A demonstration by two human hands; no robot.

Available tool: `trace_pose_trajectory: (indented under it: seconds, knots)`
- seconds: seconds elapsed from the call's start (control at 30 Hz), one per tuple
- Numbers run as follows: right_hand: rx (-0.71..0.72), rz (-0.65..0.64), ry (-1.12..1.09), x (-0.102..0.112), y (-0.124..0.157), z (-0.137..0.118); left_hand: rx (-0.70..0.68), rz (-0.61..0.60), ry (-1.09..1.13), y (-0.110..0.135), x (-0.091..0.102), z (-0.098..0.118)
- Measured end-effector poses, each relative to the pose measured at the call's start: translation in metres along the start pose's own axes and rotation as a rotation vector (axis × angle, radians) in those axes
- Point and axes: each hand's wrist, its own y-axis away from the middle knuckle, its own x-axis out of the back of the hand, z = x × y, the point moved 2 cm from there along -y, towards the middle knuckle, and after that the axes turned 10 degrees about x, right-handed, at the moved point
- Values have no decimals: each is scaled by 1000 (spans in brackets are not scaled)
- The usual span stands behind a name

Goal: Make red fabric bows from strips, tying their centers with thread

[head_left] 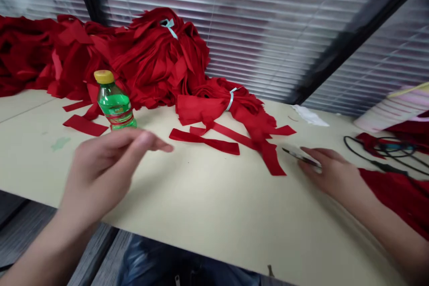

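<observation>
1. Left hand [103,170] hovers, blurred, over the pale beige tabletop [208,205], fingers stretched out, holding nothing.
2. Right hand [330,172] lies flat on a thin dark-edged flat object [300,155] on the table. Clamped or just resting? Can't tell.
3. Loose red fabric strips [214,140] lie beyond.
4. Green plastic bottle with yellow cap [114,103] stands upright just past the left hand, label unreadable.
5. Heaped red cloth bundles [157,58] at the back.
</observation>
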Motion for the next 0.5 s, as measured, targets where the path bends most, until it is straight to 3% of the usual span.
trace_pose_trajectory:
  seconds: [0.1,0.2,0.23,0.27,0.33,0.4,0.5]
  knots:
    - [100,41,-209,8,-2,-41,-212,-458,69,-22,-42,46]
    - [263,-113,-518,15,-5,-102,-253,-711,99,-37,-79,75]
    - [328,-174,-655,16,-6,-123,-259,-741,146,-42,-89,80]
    - [361,-266,-974,16,-7,-142,-257,-743,188,-47,-99,82]
    - [331,-411,-1401,12,-10,-169,-234,-714,235,-57,-114,77]
    - [194,-450,-1537,2,-14,-179,-205,-671,202,-68,-122,62]
    - [100,-467,-1507,-16,-18,-168,-164,-610,111,-79,-120,31]
